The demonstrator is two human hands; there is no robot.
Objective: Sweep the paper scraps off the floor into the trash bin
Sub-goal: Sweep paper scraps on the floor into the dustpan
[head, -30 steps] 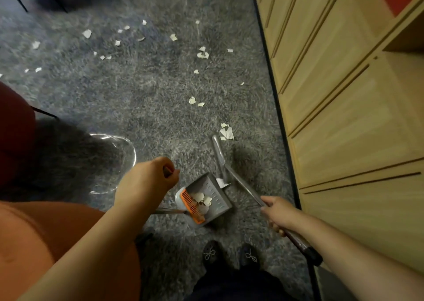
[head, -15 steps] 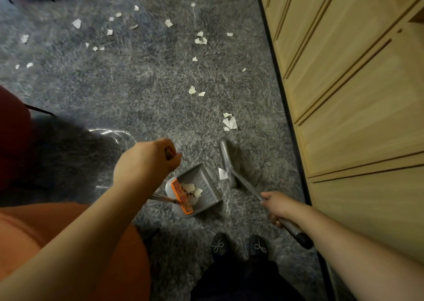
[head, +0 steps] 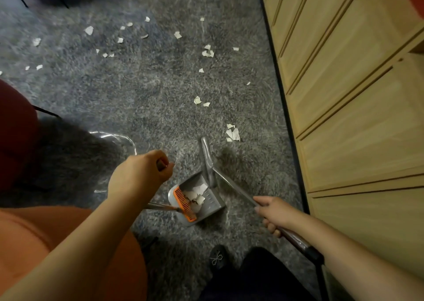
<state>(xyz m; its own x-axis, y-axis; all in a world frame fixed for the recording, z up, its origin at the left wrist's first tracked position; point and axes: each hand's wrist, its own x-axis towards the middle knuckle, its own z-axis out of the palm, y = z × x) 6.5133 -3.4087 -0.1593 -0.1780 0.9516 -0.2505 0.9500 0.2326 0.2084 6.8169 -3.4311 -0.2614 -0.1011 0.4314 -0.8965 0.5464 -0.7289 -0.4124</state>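
A grey dustpan (head: pixel 213 205) with an orange comb edge sits on the grey carpet near my feet. Several white paper scraps (head: pixel 197 195) lie inside it. My left hand (head: pixel 140 174) grips the top of the dustpan's long handle. My right hand (head: pixel 273 212) grips the broom's metal shaft. The grey broom head (head: pixel 207 158) stands at the dustpan's open mouth. A small cluster of scraps (head: pixel 232 133) lies just beyond the broom head. Several more scraps (head: pixel 207 52) are scattered further out across the carpet.
A light wooden cabinet (head: pixel 355 94) runs along the right, close to the broom. A red seat (head: pixel 13 131) and a clear plastic bag rim (head: pixel 124 140) are at the left. My dark shoes (head: pixel 218 258) are just below the dustpan. Chair legs stand at the far top left.
The broom head has swept in against the dustpan's mouth and the scrap that lay beside it now lies in the pan. Both hands keep their grips.
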